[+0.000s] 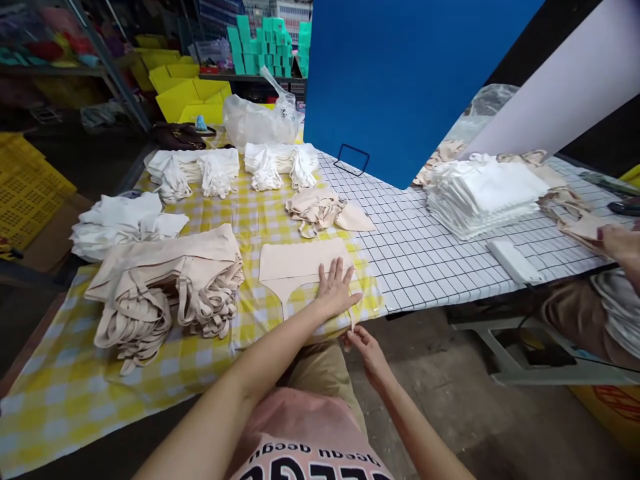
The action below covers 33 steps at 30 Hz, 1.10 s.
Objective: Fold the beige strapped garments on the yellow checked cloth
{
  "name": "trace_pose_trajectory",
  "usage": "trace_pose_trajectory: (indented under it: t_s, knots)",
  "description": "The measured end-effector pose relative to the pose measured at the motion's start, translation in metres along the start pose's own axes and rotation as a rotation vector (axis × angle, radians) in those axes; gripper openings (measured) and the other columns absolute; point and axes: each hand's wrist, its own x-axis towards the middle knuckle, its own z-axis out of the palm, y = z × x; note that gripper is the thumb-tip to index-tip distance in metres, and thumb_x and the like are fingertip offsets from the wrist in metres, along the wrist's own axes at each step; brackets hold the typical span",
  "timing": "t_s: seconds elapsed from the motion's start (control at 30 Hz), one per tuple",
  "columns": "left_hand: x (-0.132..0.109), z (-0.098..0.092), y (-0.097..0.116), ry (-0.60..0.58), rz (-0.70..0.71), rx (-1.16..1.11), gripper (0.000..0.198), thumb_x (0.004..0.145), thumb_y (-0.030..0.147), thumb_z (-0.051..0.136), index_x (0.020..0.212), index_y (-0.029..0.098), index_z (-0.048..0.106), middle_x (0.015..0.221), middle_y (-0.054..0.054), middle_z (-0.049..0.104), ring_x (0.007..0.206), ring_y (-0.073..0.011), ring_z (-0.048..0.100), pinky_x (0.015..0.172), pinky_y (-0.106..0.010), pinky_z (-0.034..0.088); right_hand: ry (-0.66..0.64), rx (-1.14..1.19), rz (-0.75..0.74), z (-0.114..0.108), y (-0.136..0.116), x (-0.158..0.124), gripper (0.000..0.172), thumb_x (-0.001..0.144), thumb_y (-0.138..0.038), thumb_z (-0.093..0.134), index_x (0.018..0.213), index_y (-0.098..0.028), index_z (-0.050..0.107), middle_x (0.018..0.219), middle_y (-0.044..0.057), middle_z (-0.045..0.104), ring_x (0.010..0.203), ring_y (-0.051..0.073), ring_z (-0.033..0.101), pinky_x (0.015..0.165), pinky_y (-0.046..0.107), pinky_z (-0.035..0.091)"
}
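A beige strappy top (285, 263) lies flat on the yellow-checked tablecloth (255, 227), its straps pointing toward me. My left hand (334, 291) rests on its right part with the fingers spread. At the table's front edge, my right hand (367, 350) pinches the end of the right strap. To the left stands a thick stack of folded beige tops (165, 273) with straps hanging down in front. Behind the flat top is a crumpled heap of beige garments (320, 210).
White garment stacks (193, 167) line the back, and a loose white pile (125, 223) lies left. A blue panel (400, 87) rises behind the grid-patterned cloth (390, 247). At right are white folded garments (485, 193), a white box-shaped object (514, 261) and another person's hand (623, 243).
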Motion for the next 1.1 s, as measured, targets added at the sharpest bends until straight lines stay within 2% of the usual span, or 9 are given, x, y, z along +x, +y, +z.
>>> trace_pose_trajectory:
  t_s: [0.1, 0.3, 0.43, 0.57, 0.67, 0.77, 0.87, 0.97, 1.1]
  knots:
    - [0.000, -0.001, -0.001, -0.021, -0.008, -0.002, 0.073, 0.084, 0.056, 0.031, 0.143, 0.017, 0.018, 0.151, -0.014, 0.005, 0.139, -0.0289, -0.003, 0.107, -0.058, -0.003, -0.055, -0.170, -0.010, -0.022, -0.013, -0.015, 0.039, 0.070, -0.058, 0.056, 0.069, -0.019, 0.057, 0.058, -0.002, 0.053, 0.054, 0.014, 0.048, 0.051, 0.023, 0.037]
    - [0.000, -0.007, 0.000, -0.053, -0.019, -0.002, 0.073, 0.084, 0.057, 0.031, 0.144, 0.016, 0.017, 0.151, -0.014, 0.004, 0.139, -0.0284, -0.005, 0.107, -0.058, -0.004, 0.108, -0.731, -0.220, -0.062, -0.037, -0.040, 0.036, 0.081, -0.052, 0.043, 0.074, -0.022, 0.061, 0.054, 0.000, 0.056, 0.047, 0.016, 0.048, 0.048, 0.026, 0.032]
    - [0.000, -0.008, 0.002, -0.060, -0.024, -0.014, 0.074, 0.084, 0.057, 0.035, 0.144, 0.017, 0.017, 0.151, -0.014, 0.003, 0.138, -0.0286, -0.005, 0.107, -0.057, -0.004, 0.171, -1.073, -0.446, -0.075, -0.062, -0.042, 0.035, 0.087, -0.044, 0.034, 0.076, -0.023, 0.060, 0.068, 0.006, 0.065, 0.060, 0.020, 0.056, 0.059, 0.030, 0.035]
    - [0.002, -0.003, 0.000, -0.062, -0.030, -0.013, 0.075, 0.083, 0.058, 0.037, 0.144, 0.018, 0.017, 0.151, -0.014, 0.001, 0.138, -0.0277, -0.006, 0.107, -0.056, -0.006, 0.167, -1.264, -0.645, -0.087, -0.096, -0.035, 0.034, 0.091, -0.035, 0.032, 0.077, -0.020, 0.059, 0.074, 0.007, 0.066, 0.066, 0.019, 0.057, 0.062, 0.030, 0.034]
    - [0.001, -0.002, -0.002, -0.040, -0.014, -0.042, 0.074, 0.084, 0.056, 0.038, 0.143, 0.017, 0.019, 0.151, -0.014, 0.004, 0.138, -0.0281, -0.005, 0.107, -0.056, -0.005, 0.164, -1.288, -0.721, -0.093, -0.120, -0.022, 0.029, 0.091, -0.029, 0.035, 0.079, -0.019, 0.058, 0.077, 0.008, 0.065, 0.070, 0.020, 0.057, 0.061, 0.029, 0.034]
    - [-0.005, -0.011, 0.003, 0.056, 0.042, -0.196, 0.062, 0.088, 0.046, 0.036, 0.141, 0.016, 0.026, 0.150, -0.013, 0.012, 0.139, -0.0262, 0.002, 0.109, -0.053, -0.001, 0.081, -1.250, -0.701, -0.092, -0.139, -0.003, 0.025, 0.091, -0.026, 0.036, 0.081, -0.019, 0.058, 0.080, 0.007, 0.065, 0.072, 0.019, 0.057, 0.064, 0.030, 0.036]
    - [-0.014, -0.028, 0.016, 0.117, 0.139, -0.595, 0.047, 0.090, 0.039, 0.032, 0.130, 0.016, 0.043, 0.141, -0.010, 0.038, 0.132, -0.0223, 0.030, 0.109, -0.043, 0.020, -0.053, -1.178, -0.642, -0.082, -0.151, 0.019, 0.021, 0.089, -0.023, 0.037, 0.084, -0.021, 0.056, 0.082, 0.005, 0.066, 0.071, 0.018, 0.058, 0.064, 0.029, 0.038]
    - [-0.021, -0.041, 0.029, 0.004, 0.199, -0.994, 0.042, 0.086, 0.042, 0.038, 0.109, 0.014, 0.059, 0.105, -0.008, 0.066, 0.097, -0.0187, 0.059, 0.087, -0.030, 0.044, -0.209, -1.070, -0.575, -0.070, -0.160, 0.040, 0.016, 0.087, -0.024, 0.039, 0.087, -0.021, 0.055, 0.074, 0.003, 0.065, 0.064, 0.016, 0.057, 0.059, 0.026, 0.040]
    - [-0.022, -0.044, 0.033, -0.048, 0.061, -1.227, 0.034, 0.081, 0.041, 0.046, 0.077, 0.011, 0.063, 0.061, -0.004, 0.066, 0.066, -0.0149, 0.061, 0.072, -0.026, 0.045, -0.340, -1.037, -0.576, -0.063, -0.162, 0.066, 0.016, 0.086, -0.021, 0.040, 0.087, -0.020, 0.056, 0.073, 0.002, 0.061, 0.064, 0.015, 0.056, 0.059, 0.025, 0.043]
